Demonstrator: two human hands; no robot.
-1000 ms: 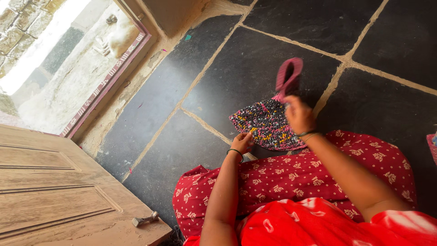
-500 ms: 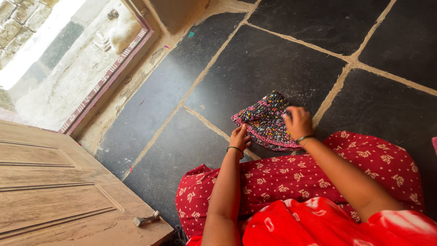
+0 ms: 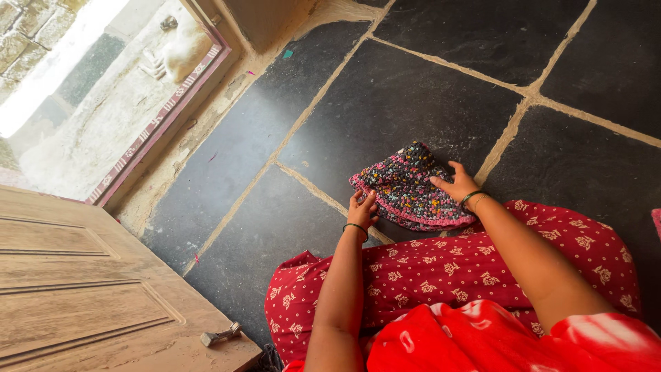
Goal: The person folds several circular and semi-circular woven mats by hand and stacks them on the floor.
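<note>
The floral cloth piece (image 3: 407, 186), dark with small coloured flowers and a pink trimmed edge, lies on the black stone floor (image 3: 427, 89) just in front of the seated person's red printed skirt (image 3: 475, 269), close to a pale grout joint (image 3: 323, 196) between the slabs. The left hand (image 3: 362, 208) rests at the cloth's near left edge, fingers (image 3: 358, 201) held close together and bent onto the trim; whether they pinch it I cannot tell. The right hand (image 3: 457, 186) lies flat on the cloth's right side, fingers (image 3: 441, 182) spread and pressing down. To handle this well, the flat hand should probably anchor the fabric while the other draws the edge taut, so that layers line up and no wrinkle stays trapped. A wooden door (image 3: 82, 289) stands open at the left.
</note>
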